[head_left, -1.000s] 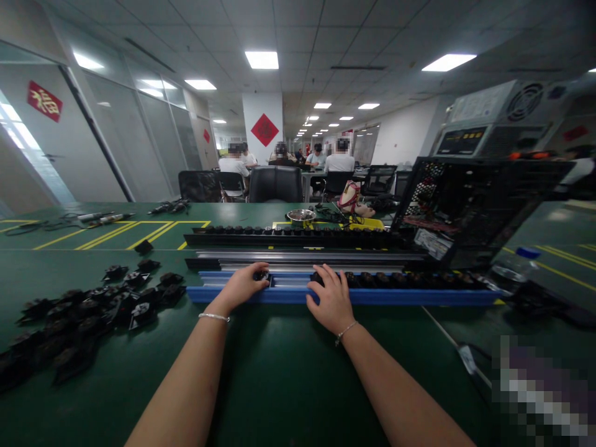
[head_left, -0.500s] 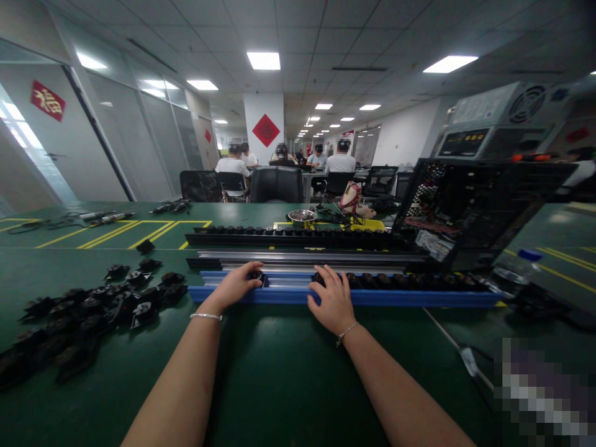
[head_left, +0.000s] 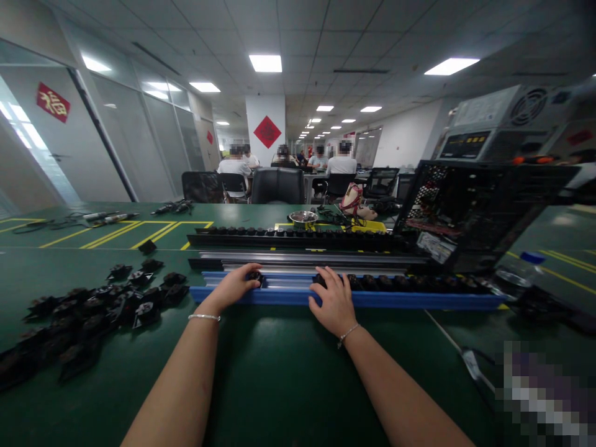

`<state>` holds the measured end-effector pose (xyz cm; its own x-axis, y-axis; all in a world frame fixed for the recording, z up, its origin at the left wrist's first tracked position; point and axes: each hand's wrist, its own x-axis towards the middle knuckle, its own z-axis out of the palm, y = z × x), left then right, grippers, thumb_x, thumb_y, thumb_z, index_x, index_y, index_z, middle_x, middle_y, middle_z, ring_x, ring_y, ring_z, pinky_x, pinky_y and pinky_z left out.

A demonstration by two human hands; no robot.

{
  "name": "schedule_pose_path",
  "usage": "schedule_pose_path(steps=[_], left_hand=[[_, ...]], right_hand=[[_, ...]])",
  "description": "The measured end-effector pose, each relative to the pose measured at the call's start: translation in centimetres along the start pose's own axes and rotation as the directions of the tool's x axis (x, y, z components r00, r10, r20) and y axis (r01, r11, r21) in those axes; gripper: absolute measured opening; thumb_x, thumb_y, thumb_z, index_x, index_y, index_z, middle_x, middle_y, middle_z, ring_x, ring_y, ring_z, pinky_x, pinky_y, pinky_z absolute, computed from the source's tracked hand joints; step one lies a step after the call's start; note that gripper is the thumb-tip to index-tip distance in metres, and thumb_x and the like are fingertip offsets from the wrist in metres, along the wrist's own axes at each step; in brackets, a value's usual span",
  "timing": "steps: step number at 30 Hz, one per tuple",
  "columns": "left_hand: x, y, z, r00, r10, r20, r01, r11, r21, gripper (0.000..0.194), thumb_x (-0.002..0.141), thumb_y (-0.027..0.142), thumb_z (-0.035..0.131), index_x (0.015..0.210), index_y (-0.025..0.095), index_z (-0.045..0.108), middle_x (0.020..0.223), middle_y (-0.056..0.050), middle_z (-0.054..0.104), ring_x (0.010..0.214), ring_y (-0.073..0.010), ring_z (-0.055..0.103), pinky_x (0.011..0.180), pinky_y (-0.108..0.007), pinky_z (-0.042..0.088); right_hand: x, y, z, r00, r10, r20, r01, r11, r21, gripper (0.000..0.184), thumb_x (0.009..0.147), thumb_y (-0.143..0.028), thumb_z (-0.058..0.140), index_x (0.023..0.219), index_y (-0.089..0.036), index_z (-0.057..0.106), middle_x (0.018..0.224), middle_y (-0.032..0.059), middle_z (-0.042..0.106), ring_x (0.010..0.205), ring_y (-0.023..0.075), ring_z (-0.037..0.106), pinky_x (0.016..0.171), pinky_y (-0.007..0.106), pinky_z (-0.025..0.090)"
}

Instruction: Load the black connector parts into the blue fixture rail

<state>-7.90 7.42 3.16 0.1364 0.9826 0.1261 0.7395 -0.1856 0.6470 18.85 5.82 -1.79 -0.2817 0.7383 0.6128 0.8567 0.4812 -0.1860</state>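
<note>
Two hands work at the blue rail, which lies across the middle of the frame. The left hand has its grip clamped on one black part, thumb and fingers together around it, inside the left portion of the rail. Compared with one second ago, this hand and its part are a little more to the left along the rail, so the gap before the right hand is wider. The right hand has stayed at the same place, its fingers spread over the left end of the row of black parts; whether this grip clamps one of them, I cannot tell.

The table is dark green, with yellow lines at the left of the frame. More black parts lie in a loose pile at the left edge. Behind the blue rail are dark rails, and behind them a metal bowl. An open computer case stands at the right, a bottle just beside it.

The room is a long office: black chairs and seated people in the upper centre, a white pillar with a red diamond, and bright ceiling lamps.
</note>
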Motion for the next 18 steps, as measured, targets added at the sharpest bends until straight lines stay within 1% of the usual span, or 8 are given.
schedule_pose_path(steps=[9, 12, 15, 18], left_hand=[[-0.1, -1.1, -0.4, 0.999, -0.040, -0.026, 0.039, 0.999, -0.033, 0.049, 0.070, 0.031, 0.058, 0.117, 0.022, 0.056, 0.120, -0.005, 0.063, 0.112, -0.0201, 0.056, 0.100, -0.032, 0.039], [-0.1, -1.5, -0.5, 0.998, -0.053, -0.028, 0.052, 0.998, -0.037, 0.054, 0.068, 0.033, 0.060, 0.121, 0.022, 0.055, 0.120, -0.005, 0.063, 0.111, -0.0207, 0.057, 0.099, -0.032, 0.040], [-0.2, -1.8, -0.7, 0.999, -0.052, -0.001, 0.052, 0.998, -0.046, 0.063, 0.064, 0.031, 0.063, 0.125, 0.022, 0.051, 0.122, -0.005, 0.062, 0.113, -0.0215, 0.055, 0.100, -0.032, 0.039], [-0.1, -2.1, -0.7, 0.998, -0.058, -0.007, 0.057, 0.997, -0.050, 0.065, 0.064, 0.028, 0.061, 0.128, 0.022, 0.049, 0.122, -0.006, 0.061, 0.113, -0.0213, 0.055, 0.101, -0.033, 0.038]], right_hand=[[0.0, 0.0, 0.0, 1.000, -0.003, -0.006, 0.003, 1.000, -0.006, 0.016, 0.077, -0.026, 0.053, 0.088, -0.026, 0.066, 0.135, 0.0047, 0.048, 0.131, 0.0264, 0.033, 0.110, 0.054, 0.013], [0.0, 0.0, 0.0, 1.000, -0.005, -0.008, 0.005, 1.000, -0.010, 0.017, 0.077, -0.026, 0.053, 0.088, -0.026, 0.066, 0.135, 0.0047, 0.048, 0.130, 0.0265, 0.033, 0.110, 0.055, 0.013], [0.0, 0.0, 0.0, 1.000, -0.003, -0.001, 0.003, 1.000, -0.014, 0.017, 0.077, -0.027, 0.053, 0.089, -0.026, 0.065, 0.135, 0.0044, 0.048, 0.131, 0.0263, 0.033, 0.110, 0.054, 0.014], [0.0, 0.0, -0.1, 1.000, 0.001, 0.002, -0.001, 1.000, -0.013, 0.017, 0.078, -0.027, 0.053, 0.088, -0.026, 0.066, 0.135, 0.0047, 0.048, 0.131, 0.0262, 0.033, 0.110, 0.054, 0.013]])
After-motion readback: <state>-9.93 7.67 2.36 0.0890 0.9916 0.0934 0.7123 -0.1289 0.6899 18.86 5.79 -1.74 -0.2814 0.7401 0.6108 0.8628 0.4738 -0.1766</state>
